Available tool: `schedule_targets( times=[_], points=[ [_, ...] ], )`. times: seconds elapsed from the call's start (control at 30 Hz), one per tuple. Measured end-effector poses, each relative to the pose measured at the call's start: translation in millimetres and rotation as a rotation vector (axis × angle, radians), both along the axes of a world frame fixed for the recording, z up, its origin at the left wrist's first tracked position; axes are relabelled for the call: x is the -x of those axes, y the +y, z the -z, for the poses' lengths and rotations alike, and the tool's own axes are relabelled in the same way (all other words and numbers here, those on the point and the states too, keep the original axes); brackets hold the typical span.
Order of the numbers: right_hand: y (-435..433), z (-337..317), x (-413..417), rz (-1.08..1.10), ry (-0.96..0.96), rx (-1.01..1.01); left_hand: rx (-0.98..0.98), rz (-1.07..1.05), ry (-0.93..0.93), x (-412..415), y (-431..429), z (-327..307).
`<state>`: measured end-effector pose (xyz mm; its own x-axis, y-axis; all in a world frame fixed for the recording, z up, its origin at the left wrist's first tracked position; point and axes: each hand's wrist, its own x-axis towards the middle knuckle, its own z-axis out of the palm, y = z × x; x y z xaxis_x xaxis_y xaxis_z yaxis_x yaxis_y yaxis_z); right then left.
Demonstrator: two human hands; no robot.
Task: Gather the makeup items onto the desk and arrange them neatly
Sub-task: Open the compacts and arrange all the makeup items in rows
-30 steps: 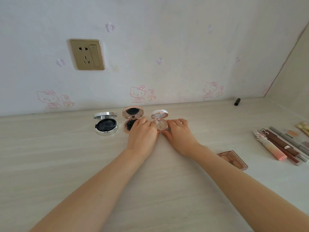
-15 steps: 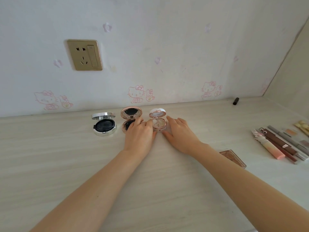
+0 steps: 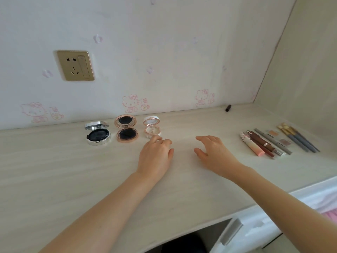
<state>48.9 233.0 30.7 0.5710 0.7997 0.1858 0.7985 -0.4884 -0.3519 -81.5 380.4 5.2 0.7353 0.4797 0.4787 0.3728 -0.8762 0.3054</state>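
**Both hands free; the unsorted items lie to the right**

The fingers (image 3: 165, 141) of the left hand (image 3: 155, 156) are loosely curled and hold nothing. Their tips sit just beside the near edge of the small white round compact (image 3: 151, 131); whether they touch it I cannot tell. The fingers (image 3: 204, 138) of the right hand (image 3: 216, 154) are apart and relaxed, palm down over the pale wood-grain worktop (image 3: 54, 170), and also hold nothing.

Outward to the left, that compact stands open at the right end of a row. The rose-gold round compact (image 3: 126, 129) is next and the silver round compact (image 3: 97, 133) is at the left end, all near the far wall. This row looks settled.

Outward to the right, well apart from the right hand, lies a cluster of pink and brown tubes and grey pencils (image 3: 264, 143), with grey-handled brushes (image 3: 299, 140) beyond. Their long axes slant from far-left to near-right. A short dark tube (image 3: 228, 108) lies alone at the far edge, far and right of the right hand.

Everything unsorted is on the right hand's side, so that hand is likely the one to reach. A grasp across the slanted axes would suit.
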Motion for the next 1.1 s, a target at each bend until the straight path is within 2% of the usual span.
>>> schedule_targets(
  times=[0.2, 0.33, 0.6, 0.73, 1.1],
  points=[
    [-48.5, -0.6, -2.2, 0.128, 0.054, -0.038, 0.111, 0.114, 0.002, -21.8, -43.9, 5.3],
    [-70.6, 3.3, -5.7, 0.188, 0.063, 0.009, 0.19, 0.167, 0.025, -35.7, -61.1, 5.7],
    [-68.6, 17.9, -9.9, 0.243, 0.097, 0.087, 0.249, 0.148, 0.062, -58.6, -73.9, 4.2],
    [-64.8, 23.8, -9.1, 0.242, 0.118, 0.037, 0.295, 0.192, 0.107, -63.0, -77.3, 5.1],
    [-68.7, 23.2, -2.8, 0.264, 0.147, -0.074, 0.415, 0.174, -0.036, -58.8, -85.1, 5.5]
  ],
)
